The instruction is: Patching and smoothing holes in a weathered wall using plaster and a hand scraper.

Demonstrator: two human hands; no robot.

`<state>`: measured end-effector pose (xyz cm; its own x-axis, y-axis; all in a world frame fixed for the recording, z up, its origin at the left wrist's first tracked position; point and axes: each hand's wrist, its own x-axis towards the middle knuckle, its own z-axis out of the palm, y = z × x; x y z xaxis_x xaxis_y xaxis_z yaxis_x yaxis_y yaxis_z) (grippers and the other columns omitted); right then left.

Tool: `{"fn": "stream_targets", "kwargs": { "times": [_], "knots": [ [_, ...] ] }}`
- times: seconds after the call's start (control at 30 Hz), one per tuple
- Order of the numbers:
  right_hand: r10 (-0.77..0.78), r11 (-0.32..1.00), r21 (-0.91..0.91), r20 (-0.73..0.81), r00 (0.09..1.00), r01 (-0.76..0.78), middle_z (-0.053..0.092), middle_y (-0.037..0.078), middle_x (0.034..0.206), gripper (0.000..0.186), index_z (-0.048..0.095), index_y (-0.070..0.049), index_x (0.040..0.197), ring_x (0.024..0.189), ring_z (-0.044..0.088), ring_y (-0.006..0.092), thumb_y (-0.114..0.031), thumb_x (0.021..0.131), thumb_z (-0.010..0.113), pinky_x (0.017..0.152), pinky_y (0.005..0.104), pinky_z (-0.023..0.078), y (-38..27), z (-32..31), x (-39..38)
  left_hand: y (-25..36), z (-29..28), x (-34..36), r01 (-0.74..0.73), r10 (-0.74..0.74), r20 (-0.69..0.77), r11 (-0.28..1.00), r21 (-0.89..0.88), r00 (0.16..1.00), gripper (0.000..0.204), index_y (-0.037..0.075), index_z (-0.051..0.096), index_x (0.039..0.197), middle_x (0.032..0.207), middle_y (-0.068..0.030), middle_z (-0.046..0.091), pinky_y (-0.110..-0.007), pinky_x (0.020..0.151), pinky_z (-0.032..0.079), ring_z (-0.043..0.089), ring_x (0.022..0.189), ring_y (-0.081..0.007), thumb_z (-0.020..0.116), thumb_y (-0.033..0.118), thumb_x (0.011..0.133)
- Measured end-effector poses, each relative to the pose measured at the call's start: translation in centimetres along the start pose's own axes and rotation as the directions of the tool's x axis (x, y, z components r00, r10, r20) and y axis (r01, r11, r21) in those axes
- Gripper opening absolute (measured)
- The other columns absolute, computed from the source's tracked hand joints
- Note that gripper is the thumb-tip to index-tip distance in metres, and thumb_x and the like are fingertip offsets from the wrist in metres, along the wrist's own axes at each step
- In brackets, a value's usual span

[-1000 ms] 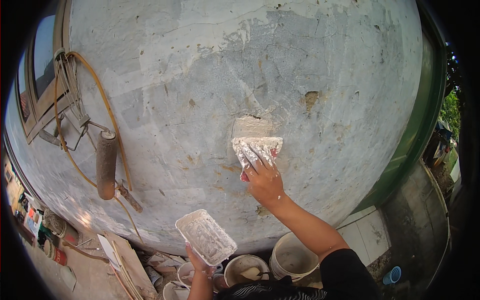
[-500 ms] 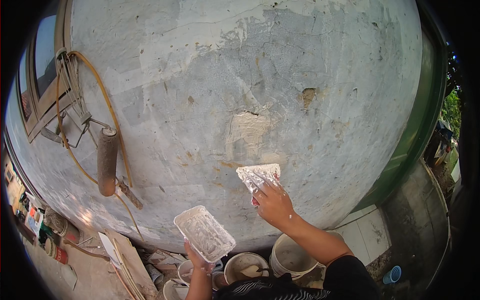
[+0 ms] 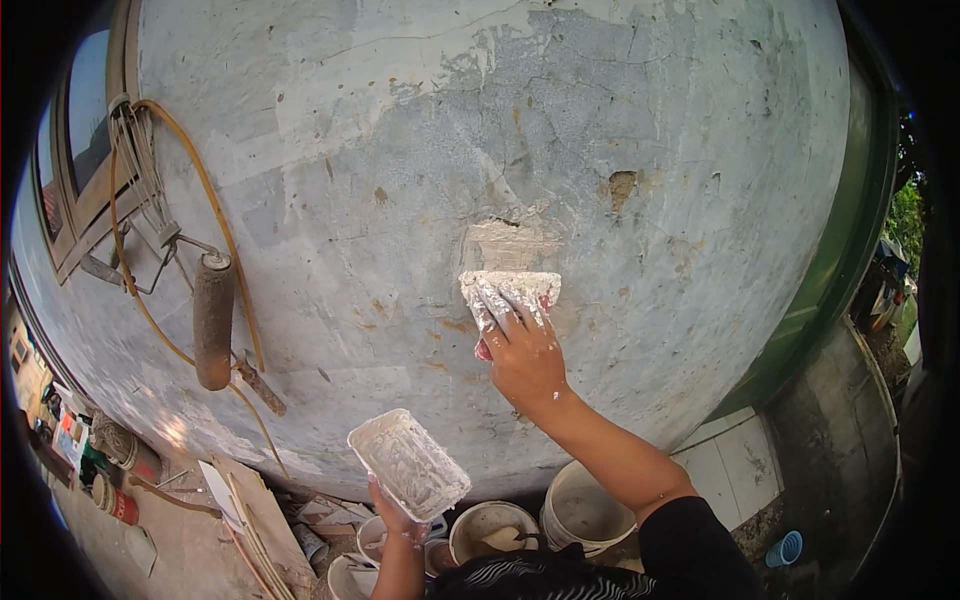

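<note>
My right hand [image 3: 521, 343] is closed on a wide putty knife [image 3: 510, 283] with a red handle, its fingers and blade coated in white filler. The blade lies at the lower part of a cream filler patch [image 3: 505, 240] on the cracked, weathered grey wall [image 3: 680, 130]. Lower and to the left, my left hand [image 3: 398, 515] grips a white rectangular tray [image 3: 407, 462], smeared inside with filler. A small chipped hole [image 3: 622, 190] shows in the wall above and right of the patch.
At left, a dirty paint roller [image 3: 214, 325] and yellow hose [image 3: 205, 175] hang by a window [image 3: 85, 110]. Several buckets [image 3: 585, 505] stand along the wall's base beside boards [image 3: 255, 525]. A green door frame [image 3: 800, 340] and a blue plastic container [image 3: 785, 549] are at right.
My right hand and the knife dropped below the patch half a second ago and are now back up on its lower part. My left hand with the tray has barely shifted.
</note>
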<state>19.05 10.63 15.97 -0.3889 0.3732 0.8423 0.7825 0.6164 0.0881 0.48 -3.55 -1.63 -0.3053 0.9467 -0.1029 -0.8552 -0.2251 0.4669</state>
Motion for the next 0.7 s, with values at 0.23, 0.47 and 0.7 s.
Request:
{"fn": "stream_targets", "kwargs": {
  "times": [0.23,0.47,0.7],
  "knots": [
    [-0.007,0.999,0.046,0.232,0.973,-0.004,0.058,0.012,0.115,0.035,0.064,-0.004,0.11,0.114,0.051,0.0288,-0.02,0.079,0.063,0.098,0.0527,0.036,0.0,1.4,-8.1,0.3,0.8,-0.5,-0.033,0.032,0.042,0.999,0.022,0.999,0.066,0.009,0.038,0.136,0.126,-0.0119,0.053,-0.049,0.09,0.048,0.056,0.109,-0.0323,0.032,0.056,0.09],
    [0.198,0.895,0.284,0.438,0.877,-0.344,0.062,0.013,0.099,0.031,0.064,-0.002,0.104,0.094,0.059,0.0296,-0.002,0.073,0.061,0.082,0.0381,0.048,1.0,-1.3,-11.9,1.0,2.1,-1.6,-0.101,0.091,0.193,0.994,0.046,0.977,0.074,0.009,0.031,0.14,0.133,-0.0136,0.046,-0.051,0.095,0.044,0.05,0.116,-0.0348,0.037,0.059,0.087],
    [0.534,0.119,0.795,0.454,0.713,-0.595,0.063,0.009,0.091,0.019,0.059,0.004,0.103,0.08,0.061,0.0151,0.001,0.085,0.059,0.072,0.0274,0.048,-0.1,-5.8,-11.2,1.3,1.6,-2.2,-0.216,0.173,0.3,0.969,0.117,0.938,0.091,0.008,0.029,0.141,0.135,-0.0112,0.043,-0.048,0.101,0.04,0.045,0.122,-0.0314,0.06,0.061,0.073]
  ]
}}
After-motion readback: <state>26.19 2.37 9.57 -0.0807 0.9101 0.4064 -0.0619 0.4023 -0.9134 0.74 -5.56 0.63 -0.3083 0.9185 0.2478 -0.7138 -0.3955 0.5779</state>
